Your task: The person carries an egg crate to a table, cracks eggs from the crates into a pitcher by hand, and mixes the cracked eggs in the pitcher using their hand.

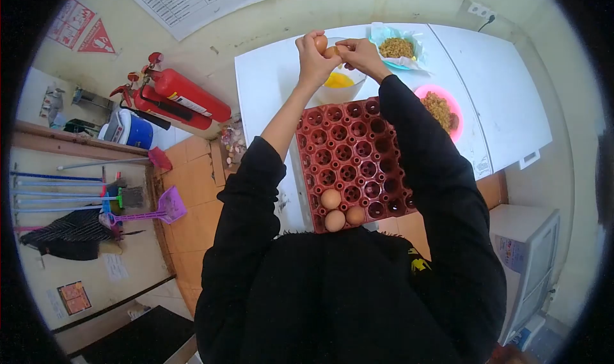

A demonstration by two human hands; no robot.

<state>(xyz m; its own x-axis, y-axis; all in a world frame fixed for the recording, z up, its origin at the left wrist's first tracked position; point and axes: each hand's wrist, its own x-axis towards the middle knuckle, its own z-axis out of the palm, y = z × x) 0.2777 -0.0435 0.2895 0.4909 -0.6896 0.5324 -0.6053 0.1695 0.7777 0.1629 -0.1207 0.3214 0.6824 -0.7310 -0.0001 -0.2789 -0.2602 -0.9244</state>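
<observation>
Above a clear bowl (339,92) with yellow egg in it, my left hand (312,60) is closed round a brown egg (321,43). A second brown egg (331,52) sits between my two hands, touched by the fingers of both. The fingers of my right hand (361,56) are pinched at its right side; whether the shell is cracked is too small to tell. Nearer my body lies a dark red egg tray (343,152), with three brown eggs (330,198) in its near-left part. My right sleeve covers part of the tray's right side.
Right of the bowl are a paper-lined dish (416,56) of brown crumbly food and a pink bowl (455,102) of similar food, both on the white table (272,67). Red fire extinguishers (192,94) stand at the left. A box of eggshells (234,148) is beside the table.
</observation>
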